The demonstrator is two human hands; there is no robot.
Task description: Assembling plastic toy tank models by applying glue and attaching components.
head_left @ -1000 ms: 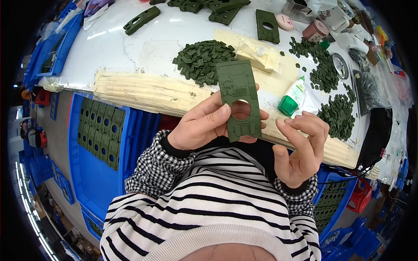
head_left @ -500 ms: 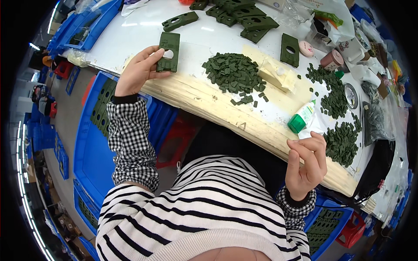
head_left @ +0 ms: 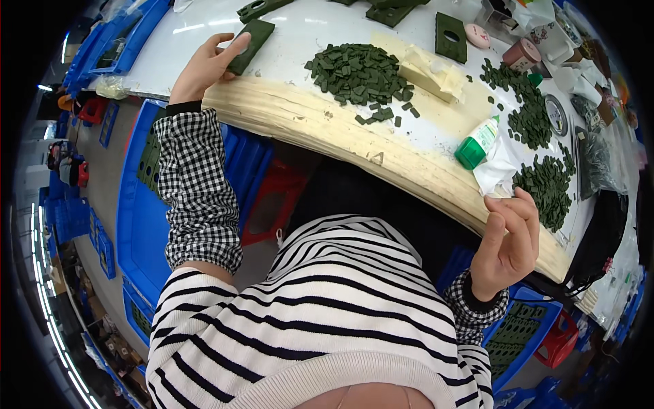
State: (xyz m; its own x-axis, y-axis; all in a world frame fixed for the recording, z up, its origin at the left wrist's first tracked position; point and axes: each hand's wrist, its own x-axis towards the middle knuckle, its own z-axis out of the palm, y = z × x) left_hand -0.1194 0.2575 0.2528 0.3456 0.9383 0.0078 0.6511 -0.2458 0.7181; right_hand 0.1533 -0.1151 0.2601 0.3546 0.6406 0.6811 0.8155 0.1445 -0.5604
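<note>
Fingers of our left hand (head_left: 201, 69) pinch a green panel (head_left: 257, 45), thumb across its near face, over the left part of the white table (head_left: 184, 44). One second ago we held that panel in front of our chest, between both hands; half a second ago it was already at the left, its face and round hole turned fully toward us. Now it is tilted, its long side slanting; whether it touches the tabletop we cannot tell. Just beyond it lies another green panel (head_left: 264, 8). Further right, the heap of small green pieces (head_left: 354, 71), which the panel partly covered a second ago, shows whole, a few bits strayed toward our wooden table edge (head_left: 320, 126). Next come the cream block (head_left: 430, 73), then the green-and-white bottle (head_left: 478, 143) with a white tissue (head_left: 494, 172) beside it. Our right hand (head_left: 507, 247), loosely curled with thumb and fingers apart, grasps nothing we can see; compared with half a second ago, its fingertips appear closer to the tissue. At the far right is another heap of green pieces (head_left: 545, 192).
</note>
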